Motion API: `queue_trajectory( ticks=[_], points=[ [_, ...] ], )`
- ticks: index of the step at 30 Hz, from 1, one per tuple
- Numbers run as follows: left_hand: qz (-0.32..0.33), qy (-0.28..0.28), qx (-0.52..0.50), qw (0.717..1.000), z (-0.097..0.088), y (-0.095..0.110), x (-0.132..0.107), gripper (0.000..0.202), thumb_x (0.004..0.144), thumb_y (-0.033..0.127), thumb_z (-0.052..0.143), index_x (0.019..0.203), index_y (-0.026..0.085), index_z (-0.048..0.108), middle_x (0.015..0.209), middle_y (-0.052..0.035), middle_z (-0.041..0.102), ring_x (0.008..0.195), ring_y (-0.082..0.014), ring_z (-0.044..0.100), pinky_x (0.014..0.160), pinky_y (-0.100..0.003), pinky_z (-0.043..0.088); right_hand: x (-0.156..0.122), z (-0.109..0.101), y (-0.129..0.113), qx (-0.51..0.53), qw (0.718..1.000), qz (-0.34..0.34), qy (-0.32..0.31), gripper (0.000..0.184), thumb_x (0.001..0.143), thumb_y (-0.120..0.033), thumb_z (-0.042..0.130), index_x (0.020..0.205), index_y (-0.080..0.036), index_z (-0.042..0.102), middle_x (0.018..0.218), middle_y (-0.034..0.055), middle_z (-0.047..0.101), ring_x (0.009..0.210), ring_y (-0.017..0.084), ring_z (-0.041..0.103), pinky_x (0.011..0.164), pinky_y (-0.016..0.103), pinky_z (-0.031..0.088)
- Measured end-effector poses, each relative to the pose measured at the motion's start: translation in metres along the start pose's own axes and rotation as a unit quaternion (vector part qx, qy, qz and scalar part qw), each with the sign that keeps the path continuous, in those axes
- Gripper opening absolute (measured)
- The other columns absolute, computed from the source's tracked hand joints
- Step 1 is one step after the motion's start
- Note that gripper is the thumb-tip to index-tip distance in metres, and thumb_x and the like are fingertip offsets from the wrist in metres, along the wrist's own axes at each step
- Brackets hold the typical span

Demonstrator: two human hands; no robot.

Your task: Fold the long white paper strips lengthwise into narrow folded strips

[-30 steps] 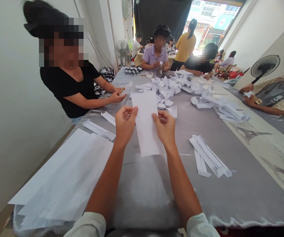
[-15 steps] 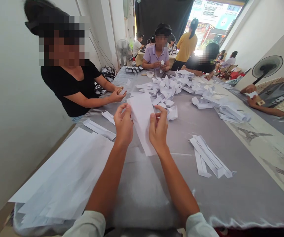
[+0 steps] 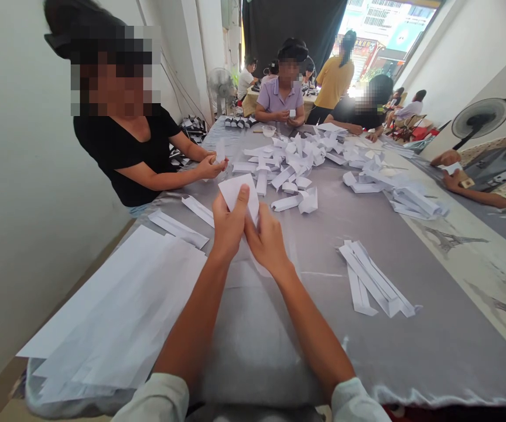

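While both hands seem busy bending the paper sheet (image 3: 234,191), the step is probably the making of a fold, and the next move calls for matching its edges and pressing the crease evenly. The sheet is held on the near side of the pile of folded papers (image 3: 302,153); there the left hand (image 3: 229,227) grips it, thumb across its face, and the right hand (image 3: 267,237), just beside, is closed around its lower part.

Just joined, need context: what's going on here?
The left hand and right hand hold a white sheet above the table. Larger sheets lie to the left, folded strips to the right, and a paper pile ahead. Co-workers sit around, some handling small pieces.
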State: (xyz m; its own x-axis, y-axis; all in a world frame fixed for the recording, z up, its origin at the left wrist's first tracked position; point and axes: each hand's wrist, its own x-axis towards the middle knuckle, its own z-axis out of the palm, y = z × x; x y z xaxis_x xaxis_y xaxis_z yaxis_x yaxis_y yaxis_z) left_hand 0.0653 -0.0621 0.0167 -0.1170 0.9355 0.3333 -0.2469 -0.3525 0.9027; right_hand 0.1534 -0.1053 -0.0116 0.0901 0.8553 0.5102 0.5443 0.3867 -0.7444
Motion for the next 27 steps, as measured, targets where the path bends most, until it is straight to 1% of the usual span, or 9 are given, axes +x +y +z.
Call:
queue_trajectory(
  ticks=[2,5,9,12,15,17,20,24,27],
  points=[
    [-0.023,-0.018,-0.022,0.999,-0.002,0.000,0.002,0.049,0.091,0.068,0.069,0.102,0.020,0.070,0.100,-0.0070,0.075,0.098,-0.0238,0.073,0.078,-0.031,0.059,0.000,-0.003,-0.002,-0.010,1.000,0.011,-0.021,0.030,0.110,-0.050,0.045,0.113,-0.024,0.060,0.093,0.0075,0.071,0.081,0.026,0.066,0.070,0.034,0.043],
    [-0.043,-0.038,-0.058,0.997,-0.004,0.002,0.003,0.050,0.093,0.067,0.068,0.115,0.022,0.070,0.101,-0.0082,0.077,0.102,-0.0253,0.074,0.081,-0.033,0.059,0.001,-0.005,-0.003,-0.038,0.998,-0.002,-0.054,0.041,0.114,-0.051,0.034,0.103,-0.024,0.063,0.088,0.0068,0.068,0.077,0.024,0.064,0.069,0.033,0.040],
    [-0.088,-0.067,-0.086,0.990,-0.008,0.004,0.007,0.058,0.094,0.070,0.065,0.127,0.022,0.066,0.102,-0.0097,0.077,0.102,-0.0261,0.076,0.083,-0.035,0.060,0.003,-0.007,0.000,-0.062,0.995,-0.020,-0.077,0.048,0.114,-0.052,0.030,0.112,-0.022,0.068,0.093,0.0095,0.068,0.082,0.026,0.064,0.075,0.036,0.045],
    [-0.092,-0.021,-0.116,0.989,-0.015,-0.001,0.015,0.055,0.094,0.072,0.064,0.119,0.023,0.068,0.095,-0.0071,0.075,0.092,-0.0228,0.076,0.079,-0.033,0.060,0.002,-0.012,0.004,-0.049,0.994,-0.015,-0.094,0.040,0.112,-0.047,0.043,0.135,-0.022,0.064,0.109,0.0121,0.072,0.097,0.028,0.067,0.085,0.039,0.049],
    [-0.078,0.046,-0.159,0.983,-0.027,-0.008,0.027,0.048,0.096,0.070,0.063,0.115,0.025,0.066,0.085,-0.0035,0.070,0.082,-0.0192,0.073,0.074,-0.031,0.059,0.000,-0.024,0.010,-0.009,0.988,0.007,-0.153,0.048,0.106,-0.037,0.055,0.151,-0.022,0.050,0.116,0.0119,0.075,0.098,0.026,0.069,0.084,0.039,0.050],
    [-0.077,0.081,-0.190,0.976,-0.037,-0.009,0.036,0.042,0.098,0.066,0.062,0.112,0.027,0.063,0.079,-0.0019,0.066,0.077,-0.0181,0.070,0.073,-0.031,0.057,-0.001,-0.034,0.014,0.008,0.978,0.029,-0.205,0.042,0.102,-0.034,0.059,0.143,-0.022,0.055,0.103,0.0075,0.077,0.084,0.023,0.068,0.074,0.034,0.049],
    [-0.098,0.152,-0.224,0.958,-0.050,-0.007,0.047,0.030,0.105,0.056,0.054,0.107,0.026,0.060,0.072,-0.0008,0.061,0.071,-0.0172,0.067,0.071,-0.030,0.056,0.002,-0.048,0.019,0.023,0.963,0.057,-0.264,0.015,0.100,-0.034,0.063,0.107,-0.022,0.067,0.074,-0.0021,0.068,0.063,0.015,0.057,0.058,0.026,0.039],
    [-0.137,0.224,-0.279,0.924,-0.062,-0.005,0.058,0.026,0.111,0.043,0.044,0.099,0.025,0.058,0.068,0.0000,0.058,0.066,-0.0163,0.064,0.068,-0.029,0.055,0.007,-0.058,0.021,0.096,0.961,0.092,-0.244,0.037,0.097,-0.047,0.069,0.074,-0.019,0.063,0.066,-0.0028,0.058,0.057,0.011,0.052,0.050,0.022,0.039],
    [-0.157,0.257,-0.329,0.895,-0.069,-0.011,0.064,0.027,0.111,0.036,0.040,0.092,0.022,0.053,0.069,0.0014,0.058,0.063,-0.0135,0.061,0.066,-0.027,0.052,0.008,-0.058,0.020,0.192,0.943,0.170,-0.214,0.047,0.093,-0.064,0.069,0.079,-0.018,0.068,0.074,0.0013,0.063,0.060,0.014,0.066,0.048,0.024,0.053]
  ],
)
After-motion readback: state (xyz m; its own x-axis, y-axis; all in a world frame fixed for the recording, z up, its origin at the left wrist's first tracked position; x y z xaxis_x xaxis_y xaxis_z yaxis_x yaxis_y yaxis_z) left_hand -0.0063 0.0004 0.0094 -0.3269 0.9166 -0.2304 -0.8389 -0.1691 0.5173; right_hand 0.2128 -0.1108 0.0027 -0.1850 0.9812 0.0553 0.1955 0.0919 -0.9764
